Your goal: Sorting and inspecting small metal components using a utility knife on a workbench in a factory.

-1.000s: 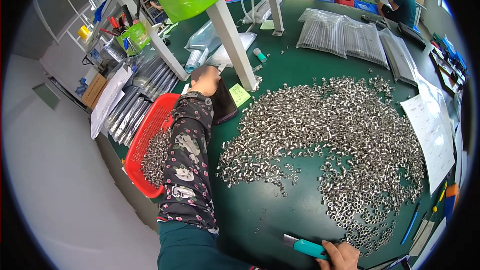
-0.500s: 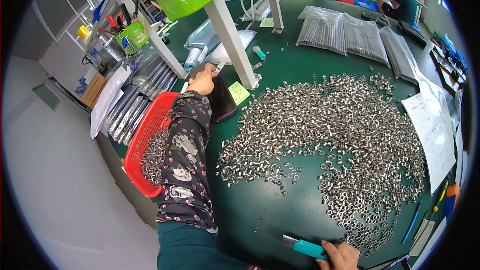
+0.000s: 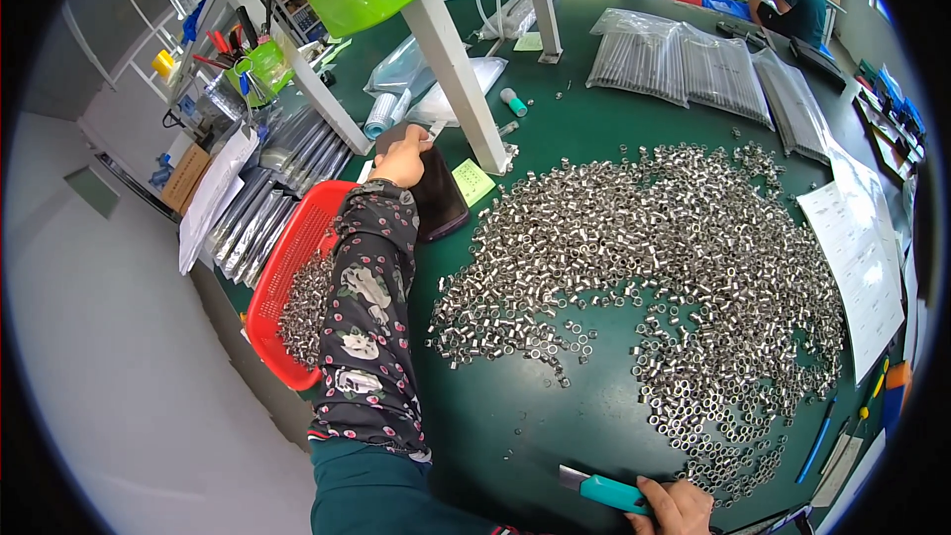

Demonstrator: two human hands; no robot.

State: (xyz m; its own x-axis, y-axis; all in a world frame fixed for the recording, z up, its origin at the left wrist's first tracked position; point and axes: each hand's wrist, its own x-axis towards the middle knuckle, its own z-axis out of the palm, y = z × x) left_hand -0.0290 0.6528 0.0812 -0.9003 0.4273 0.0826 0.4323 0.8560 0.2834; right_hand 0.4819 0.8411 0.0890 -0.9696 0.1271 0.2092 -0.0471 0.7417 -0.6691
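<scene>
My left hand point(image 3: 401, 159) reaches far forward in a flowered dark sleeve. Its fingers are curled over a dark, flat, rounded-corner slab point(image 3: 441, 203), perhaps a phone or tablet; what they grip, if anything, is hidden. At the lower edge, my right hand point(image 3: 674, 508) is closed round a teal utility knife point(image 3: 614, 493), its blade out and pointing left. Many small shiny metal rings point(image 3: 634, 228) lie in a wide pile right of my left arm, curving down toward my right hand. A red plastic basket point(image 3: 282, 277) left of that arm holds more small metal pieces.
A white post point(image 3: 461, 89) rises beside the slab, near a yellow note point(image 3: 473, 181). Bags of thin rods point(image 3: 639, 64) lie at the back. Paper sheets point(image 3: 852, 267) and a blue pen point(image 3: 815, 441) are on the right. A person point(image 3: 797, 5) sits in the distance.
</scene>
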